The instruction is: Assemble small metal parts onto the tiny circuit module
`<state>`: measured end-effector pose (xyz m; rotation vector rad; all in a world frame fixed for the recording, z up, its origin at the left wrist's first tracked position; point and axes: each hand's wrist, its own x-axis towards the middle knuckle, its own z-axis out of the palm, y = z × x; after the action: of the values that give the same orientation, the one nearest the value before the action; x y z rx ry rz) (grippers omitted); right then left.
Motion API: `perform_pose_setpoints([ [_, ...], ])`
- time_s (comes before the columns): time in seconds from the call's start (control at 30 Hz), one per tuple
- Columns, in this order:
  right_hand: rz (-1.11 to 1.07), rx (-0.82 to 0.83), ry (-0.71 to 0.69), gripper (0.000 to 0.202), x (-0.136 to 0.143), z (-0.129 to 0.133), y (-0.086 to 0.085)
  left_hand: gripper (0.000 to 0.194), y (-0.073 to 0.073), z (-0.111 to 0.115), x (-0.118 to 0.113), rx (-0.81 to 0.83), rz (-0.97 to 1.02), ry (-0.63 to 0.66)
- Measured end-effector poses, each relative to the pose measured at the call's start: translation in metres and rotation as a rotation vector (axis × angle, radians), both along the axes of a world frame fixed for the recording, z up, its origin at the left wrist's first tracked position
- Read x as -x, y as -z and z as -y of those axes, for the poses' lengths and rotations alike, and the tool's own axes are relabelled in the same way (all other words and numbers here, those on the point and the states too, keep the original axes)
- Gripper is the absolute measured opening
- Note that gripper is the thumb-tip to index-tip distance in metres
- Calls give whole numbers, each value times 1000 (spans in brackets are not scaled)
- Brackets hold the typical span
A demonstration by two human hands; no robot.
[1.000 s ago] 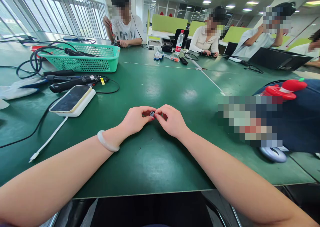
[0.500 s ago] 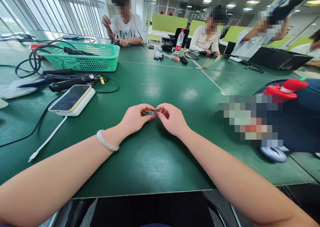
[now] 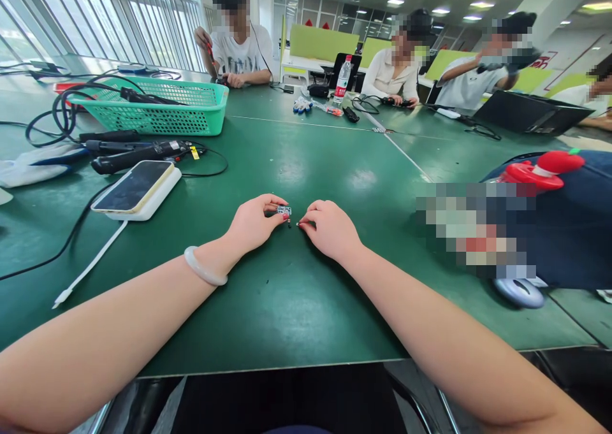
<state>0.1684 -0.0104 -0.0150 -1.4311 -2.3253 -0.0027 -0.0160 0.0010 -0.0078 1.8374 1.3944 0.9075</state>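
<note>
Between thumb and fingers, my left hand [image 3: 253, 222] grips a small pale and dark part with fine detail, like a small circuit board [image 3: 284, 210]. A tiny dark piece [image 3: 289, 224] shows just below the thumb tip; whether it is attached I cannot tell. A short gap to the right, my right hand [image 3: 331, 227] is closed in a pinch on a tiny whitish piece [image 3: 298, 224], too small to name. Both hands are low over the green table [image 3: 306, 306], near its front half.
To the left are a phone [image 3: 135, 185] on a white block, a white cable [image 3: 90, 265], black handheld devices [image 3: 138, 157] and a green basket [image 3: 201, 118]. On the right lie a dark blue bag [image 3: 574, 230] and a light blue oval object [image 3: 520, 292]. Co-workers sit across the table.
My hands have moved apart, and the circuit-board-like part stays in the left one. The right fingers now pinch a tiny piece. A co-worker at far right has lowered a dark object.
</note>
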Motion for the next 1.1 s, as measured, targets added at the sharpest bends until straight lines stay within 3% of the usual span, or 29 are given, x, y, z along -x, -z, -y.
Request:
perform_pose_setpoints([
  [0.17,-29,13,-42,19,2,2,0,20,-6,8,-3,3,-97,99],
  [0.3,-44,33,-46,19,2,2,0,20,-8,10,-6,16,-58,146],
  [0.57,-72,99,-125,11,1,4,-3,23,-6,7,-3,3,-96,58],
  [0.83,-52,103,-125,14,2,5,-3,24,-6,9,-3,-5,-103,148],
  [1.1,-30,166,-80,22,-1,7,-9,24,-5,8,-2,-46,-140,95],
])
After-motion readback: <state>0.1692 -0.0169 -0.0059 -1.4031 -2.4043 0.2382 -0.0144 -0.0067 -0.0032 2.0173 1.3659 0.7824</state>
